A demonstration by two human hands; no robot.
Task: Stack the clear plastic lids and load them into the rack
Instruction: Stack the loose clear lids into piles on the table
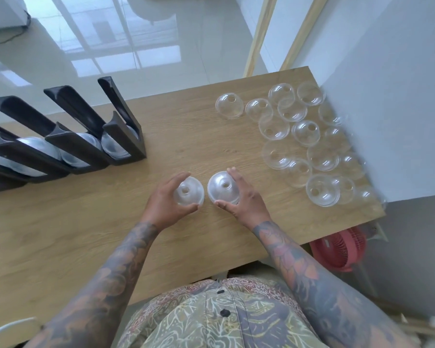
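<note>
The head view looks down on a light wood-grain desk (91, 222). The left hand (161, 200) cups a small stack of clear domed plastic lids (189, 191), fingers (178, 177) curled over the far rim and thumb pressing the near rim. The right hand (244, 199) holds a second stack of clear domed lids (221, 188) the same way, fingers spread along its right side and thumb under the near edge. The two stacks sit close side by side near the middle of the desk, just apart; whether they rest on the wood or are slightly lifted is hard to tell.

Both stacks point dome-up, their round sip holes facing the camera, so each stack's axis runs roughly vertical, leaning a little toward the viewer.

The step in hand looks like merging the two stacks. To do it well, one should be raised squarely above the other, rims kept parallel and holes lined up, then lowered straight so the domes nest without jamming.

At the left stands a black slotted plastic rack (91, 146), its channels slanting up and away, with lids already lying in the lower ends. Many loose clear dome lids (299, 136) are scattered over the right end of the desk, some dome-up and some tipped, so much remains to be done.
</note>
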